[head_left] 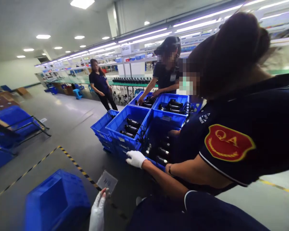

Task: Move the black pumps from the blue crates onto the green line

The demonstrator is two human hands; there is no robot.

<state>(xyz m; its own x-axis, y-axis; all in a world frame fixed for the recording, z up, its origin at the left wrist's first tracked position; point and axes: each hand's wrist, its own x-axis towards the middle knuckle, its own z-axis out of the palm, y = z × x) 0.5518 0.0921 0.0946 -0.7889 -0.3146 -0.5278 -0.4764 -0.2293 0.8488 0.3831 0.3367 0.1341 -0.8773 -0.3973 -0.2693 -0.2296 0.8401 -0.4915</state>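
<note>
My right hand (136,159) wears a white glove and reaches to the near left corner of a blue crate (154,163). Its fingers point left, loosely bent and apart, with nothing visible in them; whether it touches the crate I cannot tell. Inside that crate lie several black cylindrical devices (163,151) with cables. Low in the view is my left hand (98,208), gloved in white with bare fingertips, its fingers stretched out and holding nothing visible. Just beyond those fingertips, a pale card (107,182) with printed letters appears over the floor.
Stacked blue crates (127,120) with similar black devices stand ahead. A co-worker with a QA patch (229,142) leans in at right; another person (167,70) reaches into a far crate. A third person (99,81) stands farther back. A blue crate (74,189) sits on the floor at left.
</note>
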